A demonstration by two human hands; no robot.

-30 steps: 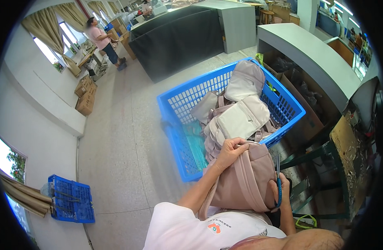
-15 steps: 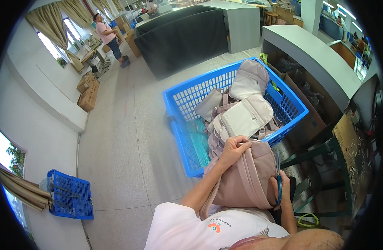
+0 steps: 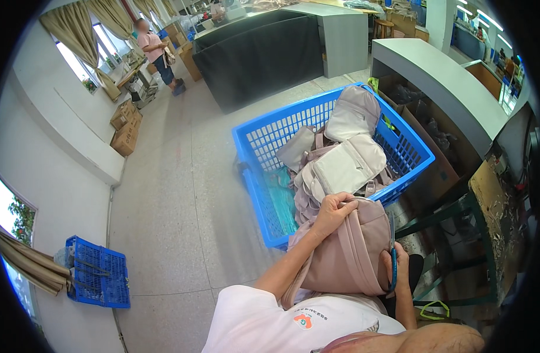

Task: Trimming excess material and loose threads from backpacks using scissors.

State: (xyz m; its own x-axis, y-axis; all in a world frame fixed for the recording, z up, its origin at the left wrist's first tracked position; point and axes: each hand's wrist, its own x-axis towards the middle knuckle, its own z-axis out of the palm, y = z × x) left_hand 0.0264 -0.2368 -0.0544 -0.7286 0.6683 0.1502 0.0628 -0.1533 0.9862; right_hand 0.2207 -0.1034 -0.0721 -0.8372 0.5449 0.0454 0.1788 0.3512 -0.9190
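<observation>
A dusty-pink fabric backpack point(image 3: 352, 259) lies across my lap at lower centre. My left hand point(image 3: 331, 215) is closed on its upper edge, with thumb and fingers pinching the fabric. My right hand point(image 3: 399, 267) is at the bag's right side, gripping blue-handled scissors point(image 3: 392, 263) whose blades point upward along the fabric. Just beyond, a large blue plastic basket point(image 3: 252, 176) holds several pale grey and pink bags point(image 3: 346, 165) and some turquoise plastic point(image 3: 278, 197).
A grey counter point(image 3: 434, 76) with boxes beneath and a worn chair point(image 3: 487, 223) stand at right. A dark-fronted table point(image 3: 264, 59) is beyond the basket. Folded blue crates point(image 3: 99, 270) and cartons point(image 3: 126, 129) line the left wall. A person in pink point(image 3: 152, 53) stands at upper left.
The view has shifted slightly. My hands keep their grip on the backpack and scissors, barely moved. The person in pink has changed posture a little.
</observation>
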